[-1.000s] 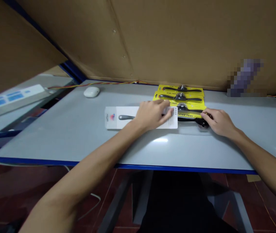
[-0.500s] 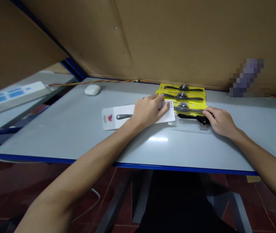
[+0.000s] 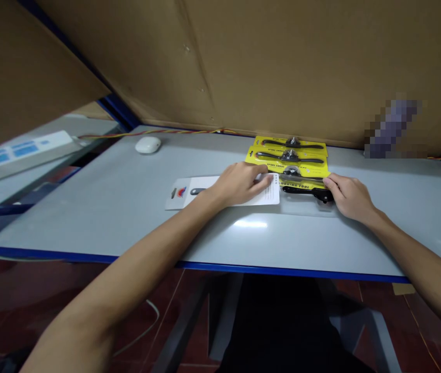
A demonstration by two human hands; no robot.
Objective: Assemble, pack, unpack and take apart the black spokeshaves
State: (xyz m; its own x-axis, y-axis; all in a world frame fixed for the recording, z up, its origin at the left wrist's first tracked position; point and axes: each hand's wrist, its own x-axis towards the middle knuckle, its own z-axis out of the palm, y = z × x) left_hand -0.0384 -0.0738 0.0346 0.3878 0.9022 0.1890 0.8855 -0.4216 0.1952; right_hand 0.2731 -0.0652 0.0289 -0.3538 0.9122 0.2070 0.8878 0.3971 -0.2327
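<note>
Currently I log the left hand lying palm-down on the white card, fingers stretched out flat and clamped on nothing. The card lies flat near the middle of the desk. At its 3 o'clock, just beside its edge, lies the black tool. The right hand has its fingertips on the tool's 3 o'clock end; I cannot tell whether they pinch it. Yellow packs lie overlapped at the tool's 12 o'clock. A white mouse sits well apart, at the card's 10 o'clock.
</note>
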